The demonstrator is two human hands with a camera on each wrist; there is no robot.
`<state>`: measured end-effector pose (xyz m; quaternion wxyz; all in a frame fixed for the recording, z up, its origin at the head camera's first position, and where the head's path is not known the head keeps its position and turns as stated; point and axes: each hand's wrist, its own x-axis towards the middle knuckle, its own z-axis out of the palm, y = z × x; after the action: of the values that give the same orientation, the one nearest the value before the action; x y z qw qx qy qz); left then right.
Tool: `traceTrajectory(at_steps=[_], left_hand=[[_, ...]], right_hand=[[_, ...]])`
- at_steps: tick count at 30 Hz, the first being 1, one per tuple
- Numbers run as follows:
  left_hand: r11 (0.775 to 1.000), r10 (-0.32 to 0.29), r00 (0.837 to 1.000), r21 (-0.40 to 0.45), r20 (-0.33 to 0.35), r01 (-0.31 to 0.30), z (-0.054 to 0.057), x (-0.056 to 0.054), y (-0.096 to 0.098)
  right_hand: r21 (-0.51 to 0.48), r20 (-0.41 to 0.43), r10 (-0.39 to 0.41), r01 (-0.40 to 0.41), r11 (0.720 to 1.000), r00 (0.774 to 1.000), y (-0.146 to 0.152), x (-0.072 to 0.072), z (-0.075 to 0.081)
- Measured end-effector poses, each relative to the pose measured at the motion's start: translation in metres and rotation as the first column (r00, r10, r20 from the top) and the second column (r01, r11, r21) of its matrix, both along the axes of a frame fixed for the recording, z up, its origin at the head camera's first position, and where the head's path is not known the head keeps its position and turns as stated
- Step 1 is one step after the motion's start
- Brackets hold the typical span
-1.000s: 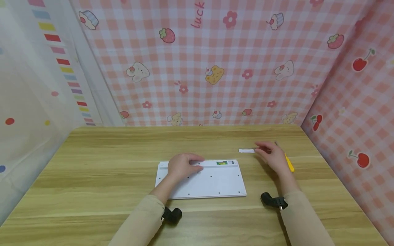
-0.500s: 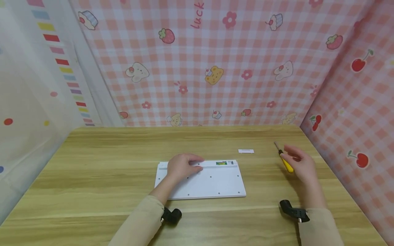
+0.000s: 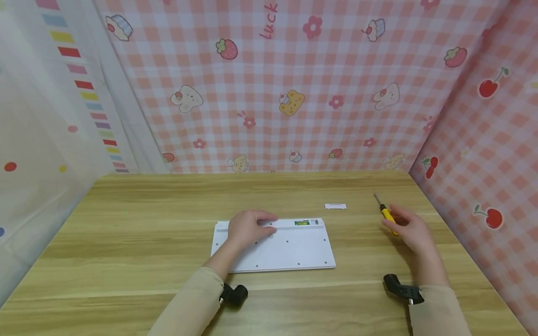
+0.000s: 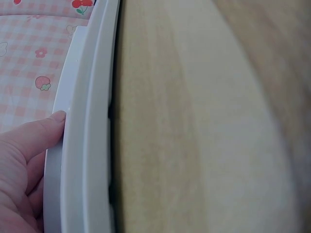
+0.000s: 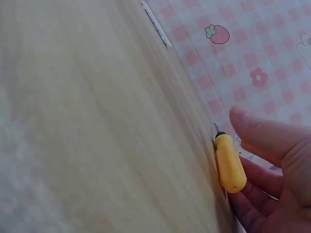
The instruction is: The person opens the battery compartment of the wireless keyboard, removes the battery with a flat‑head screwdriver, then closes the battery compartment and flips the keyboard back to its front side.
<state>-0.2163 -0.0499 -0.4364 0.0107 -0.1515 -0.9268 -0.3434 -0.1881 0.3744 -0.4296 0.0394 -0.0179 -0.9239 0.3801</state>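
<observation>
A white keyboard lies underside up on the wooden table, its raised bar along the far side. Within that bar an uncovered compartment shows a green battery. My left hand holds the keyboard at the bar's left part; in the left wrist view the thumb presses on the bar. Over on the right, my right hand is around a yellow-handled screwdriver lying on the table. Its thumb stands apart from the handle, while the other fingers reach in beside and beneath it.
A small white battery cover lies behind the keyboard's right end. Pink checked cloth hangs along the table's far edge, and another printed cloth lines the right side.
My right hand has moved right, away from the battery cover, then settled lower around the screwdriver's handle. The left hand and keyboard have stayed in place.
</observation>
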Motion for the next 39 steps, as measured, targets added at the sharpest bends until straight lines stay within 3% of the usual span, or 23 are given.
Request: traceTrajectory(at_steps=[11, 17, 28, 31, 33, 35, 38, 39], left_hand=[[1.0, 0.002, 1.0, 0.0, 0.009, -0.002, 0.001, 0.001, 0.0], [1.0, -0.003, 1.0, -0.001, 0.004, 0.003, 0.001, 0.0, -0.001], [1.0, -0.003, 1.0, -0.005, 0.015, 0.003, 0.002, 0.002, 0.0], [1.0, -0.002, 1.0, -0.011, 0.012, 0.002, 0.002, 0.002, 0.0], [1.0, -0.003, 1.0, -0.013, 0.01, 0.003, 0.002, 0.002, 0.0], [1.0, -0.003, 1.0, -0.014, 0.009, 0.004, 0.002, 0.002, 0.0], [1.0, -0.002, 1.0, -0.012, 0.011, 0.002, 0.001, 0.001, 0.0], [1.0, -0.002, 1.0, -0.01, 0.012, 0.002, 0.001, 0.001, 0.0]], right_hand=[[0.066, -0.01, -0.006, 0.006, 0.998, 1.0, 0.007, -0.001, -0.007], [0.106, -0.072, -0.032, 0.039, 0.994, 0.997, 0.008, 0.001, -0.01], [0.07, -0.053, -0.085, 0.089, 0.994, 0.995, 0.006, 0.007, -0.009], [0.013, -0.075, -0.098, 0.099, 0.995, 0.992, 0.004, 0.01, -0.005], [-0.169, -0.046, -0.092, 0.083, 0.982, 0.995, 0.001, 0.013, -0.002], [-0.261, -0.046, -0.086, 0.071, 0.963, 0.995, -0.002, 0.014, 0.002], [-0.313, -0.068, -0.056, 0.032, 0.949, 0.996, -0.007, 0.015, 0.009], [-0.28, -0.09, -0.048, 0.021, 0.96, 0.995, -0.009, 0.015, 0.011]])
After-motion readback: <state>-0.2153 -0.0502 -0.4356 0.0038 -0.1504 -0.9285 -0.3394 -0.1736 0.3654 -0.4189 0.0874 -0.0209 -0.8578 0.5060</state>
